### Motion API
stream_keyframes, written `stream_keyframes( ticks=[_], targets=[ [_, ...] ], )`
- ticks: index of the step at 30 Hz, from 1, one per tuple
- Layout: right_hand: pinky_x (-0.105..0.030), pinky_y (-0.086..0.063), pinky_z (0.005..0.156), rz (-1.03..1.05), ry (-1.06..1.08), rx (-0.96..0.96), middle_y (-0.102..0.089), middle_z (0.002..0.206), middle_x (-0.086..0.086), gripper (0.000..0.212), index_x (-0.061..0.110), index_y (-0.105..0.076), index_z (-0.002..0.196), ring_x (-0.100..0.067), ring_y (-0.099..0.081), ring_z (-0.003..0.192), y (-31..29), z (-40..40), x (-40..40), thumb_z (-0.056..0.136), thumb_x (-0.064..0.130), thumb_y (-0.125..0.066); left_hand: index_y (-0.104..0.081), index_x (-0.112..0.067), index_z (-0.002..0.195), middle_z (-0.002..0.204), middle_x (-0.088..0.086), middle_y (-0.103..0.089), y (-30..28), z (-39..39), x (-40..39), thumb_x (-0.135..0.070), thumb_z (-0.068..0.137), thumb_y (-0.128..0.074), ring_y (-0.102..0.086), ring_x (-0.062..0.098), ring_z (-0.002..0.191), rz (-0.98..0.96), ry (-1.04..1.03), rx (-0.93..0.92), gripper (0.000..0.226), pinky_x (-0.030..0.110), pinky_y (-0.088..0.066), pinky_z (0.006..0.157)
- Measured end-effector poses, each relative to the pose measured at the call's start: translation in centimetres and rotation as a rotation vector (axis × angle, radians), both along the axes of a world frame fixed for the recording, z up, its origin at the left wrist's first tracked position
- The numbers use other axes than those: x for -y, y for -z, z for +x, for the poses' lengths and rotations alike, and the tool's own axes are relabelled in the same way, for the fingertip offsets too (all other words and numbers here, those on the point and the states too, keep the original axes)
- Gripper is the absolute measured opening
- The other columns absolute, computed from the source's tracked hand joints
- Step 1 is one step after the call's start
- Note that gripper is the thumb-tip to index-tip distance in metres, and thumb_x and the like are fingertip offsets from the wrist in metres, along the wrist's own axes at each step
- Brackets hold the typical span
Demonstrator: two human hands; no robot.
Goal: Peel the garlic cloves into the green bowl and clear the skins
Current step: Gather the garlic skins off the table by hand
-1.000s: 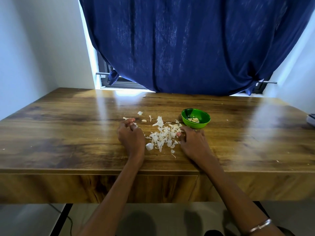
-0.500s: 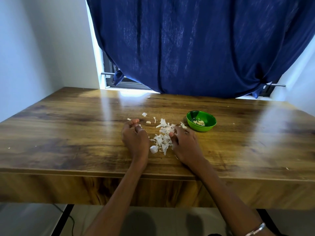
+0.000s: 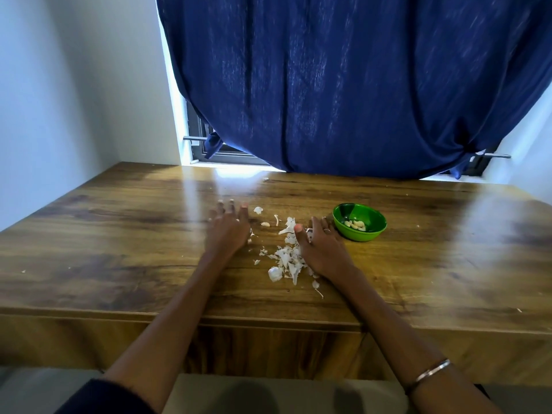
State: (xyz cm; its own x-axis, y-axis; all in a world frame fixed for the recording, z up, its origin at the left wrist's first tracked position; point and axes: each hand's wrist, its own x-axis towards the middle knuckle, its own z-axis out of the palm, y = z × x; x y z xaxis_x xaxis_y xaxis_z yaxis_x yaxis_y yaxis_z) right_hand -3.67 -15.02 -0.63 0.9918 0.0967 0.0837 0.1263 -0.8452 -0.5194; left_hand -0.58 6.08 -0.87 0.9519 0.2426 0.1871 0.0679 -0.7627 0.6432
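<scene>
Fingers (image 3: 230,206) of both hands straight, grasping nothing, flanking the skins (image 3: 286,258), strewn toward the green bowl (image 3: 359,222).

Both forearms are showing bare. The left arm is wearing a dark sleeve (image 3: 104,395), pushed up near the elbow. The right wrist is wearing a thin silver-coloured bangle (image 3: 430,372). The right hand (image 3: 324,249) is wearing a narrow ring (image 3: 326,230) on one finger. The left hand (image 3: 228,231) is appearing motion-blurred.
</scene>
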Motion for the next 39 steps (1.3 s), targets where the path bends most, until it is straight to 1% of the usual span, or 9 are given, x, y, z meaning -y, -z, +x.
stream_keyframes(
  ticks=[4,8,10,13,18,23,26,33,39],
  targets=[
    [-0.047,-0.021,0.123,0.032,-0.037,-0.002,-0.026,0.166,-0.013,0.081,0.013,-0.021,0.16,-0.029,-0.021,0.154,-0.1,0.6,-0.8,0.101,0.068,-0.019,-0.055,-0.008,0.137,0.121,0.013,-0.066,-0.3,-0.2,2.4,-0.055,0.105,-0.022,-0.062,0.022,0.111,-0.151,0.273,0.026,0.066,0.035,-0.043,0.097],
    [-0.039,-0.034,0.114,0.182,-0.169,0.039,-0.042,0.158,-0.011,0.068,0.016,-0.028,0.159,-0.027,-0.039,0.146,0.1,0.2,-2.1,0.106,0.058,-0.023,-0.062,-0.009,0.099,0.082,0.007,-0.064,-0.6,-0.3,4.1,-0.041,0.109,-0.028,-0.056,0.006,0.069,-0.261,0.352,0.174,0.048,0.007,-0.043,0.061],
    [-0.023,-0.045,0.091,0.239,-0.18,0.128,-0.068,0.123,-0.006,0.057,0.014,-0.041,0.152,-0.011,-0.063,0.114,-0.3,0.1,-1.8,0.109,0.048,-0.027,-0.063,-0.015,0.099,0.076,0.01,-0.065,-0.8,0.5,3.3,-0.04,0.109,-0.031,-0.061,0.019,0.064,-0.224,0.273,0.335,0.042,0.015,-0.046,0.058],
    [-0.022,-0.041,0.06,0.279,-0.129,0.236,-0.053,0.066,0.004,0.038,0.015,-0.061,0.113,-0.001,-0.049,0.059,-1.2,1.1,-0.7,0.11,0.038,-0.031,-0.058,-0.022,0.093,0.078,0.005,-0.061,-1.3,2.2,1.7,-0.042,0.109,-0.032,-0.061,0.023,0.069,-0.209,0.185,0.383,0.037,0.034,-0.047,0.069],
    [-0.047,-0.048,0.093,0.089,-0.065,0.181,-0.067,0.1,-0.008,0.043,0.016,-0.06,0.119,-0.03,-0.061,0.104,-0.9,3.9,-0.7,0.109,0.044,-0.029,-0.064,-0.012,0.123,0.11,0.003,-0.058,-1.7,3.0,2.8,-0.043,0.109,-0.026,-0.052,0.007,0.094,-0.307,0.338,0.088,0.051,0.032,-0.038,0.093],
    [-0.05,-0.01,0.127,-0.054,-0.016,0.021,-0.03,0.163,-0.019,0.067,0.004,-0.033,0.155,-0.036,-0.013,0.155,-1.2,4.7,-1.7,0.109,0.05,-0.019,-0.053,-0.014,0.144,0.138,0.013,-0.06,-1.4,3.2,2.9,-0.045,0.108,-0.025,-0.052,0.018,0.127,-0.241,0.421,0.036,0.055,0.028,-0.03,0.102],
    [-0.051,-0.025,0.121,-0.044,0.009,0.023,-0.046,0.151,-0.022,0.071,0.003,-0.046,0.145,-0.036,-0.035,0.145,-0.7,5.1,-1.8,0.107,0.055,-0.015,-0.053,-0.012,0.144,0.139,0.013,-0.06,-1.3,2.6,3.1,-0.043,0.108,-0.024,-0.054,0.019,0.131,-0.369,0.501,0.02,0.055,0.034,-0.037,0.114],
    [-0.03,-0.042,0.066,0.209,-0.198,0.116,-0.059,0.08,0.001,0.041,0.02,-0.057,0.093,-0.011,-0.055,0.073,-1.7,1.0,-2.1,0.109,0.045,-0.027,-0.054,-0.005,0.139,0.138,0.021,-0.058,-1.3,1.5,3.0,-0.041,0.108,-0.022,-0.064,0.021,0.114,-0.644,0.433,0.143,0.057,0.019,-0.057,0.08],
    [-0.01,-0.054,0.067,0.365,-0.127,0.212,-0.071,0.097,0.008,0.027,0.012,-0.071,0.117,0.005,-0.067,0.08,-3.3,2.0,-0.1,0.095,-0.001,-0.065,-0.066,-0.008,0.127,0.123,0.015,-0.069,-1.4,1.2,0.2,-0.057,0.105,-0.02,-0.066,0.024,0.113,-0.661,0.134,0.15,0.07,0.047,-0.047,0.106]
  ],
)
